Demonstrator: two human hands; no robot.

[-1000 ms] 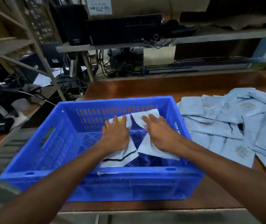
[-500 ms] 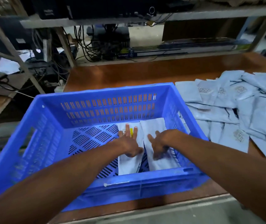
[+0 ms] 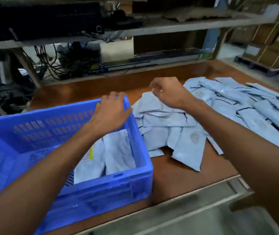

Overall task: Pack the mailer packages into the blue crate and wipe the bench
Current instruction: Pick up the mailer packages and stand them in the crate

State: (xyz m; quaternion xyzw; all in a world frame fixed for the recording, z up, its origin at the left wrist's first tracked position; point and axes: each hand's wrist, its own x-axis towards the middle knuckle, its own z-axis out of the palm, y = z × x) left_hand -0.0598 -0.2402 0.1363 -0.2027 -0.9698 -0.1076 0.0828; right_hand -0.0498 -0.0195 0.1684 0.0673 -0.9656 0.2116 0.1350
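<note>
The blue crate (image 3: 132, 180) sits at the left of the brown bench (image 3: 177, 177). Two pale mailer packages (image 3: 118, 151) lie side by side on its floor at the right end. My left hand (image 3: 111, 112) hovers over the crate's far right corner, fingers loosely bent, holding nothing. My right hand (image 3: 167, 92) is in the air above the left edge of the pile of mailer packages (image 3: 220, 116) spread over the bench to the right of the crate. Its fingers hang loosely curled and empty.
A low shelf (image 3: 152, 29) runs along the back of the bench with dark equipment and tangled cables (image 3: 64, 65) beneath it. Cardboard boxes (image 3: 271, 46) stand at the far right. The bench's front edge (image 3: 203, 192) runs below the pile.
Both hands have let go of the two mailers in the crate and lifted out. The right hand has swung right over the pile, the left to the crate's far corner.
</note>
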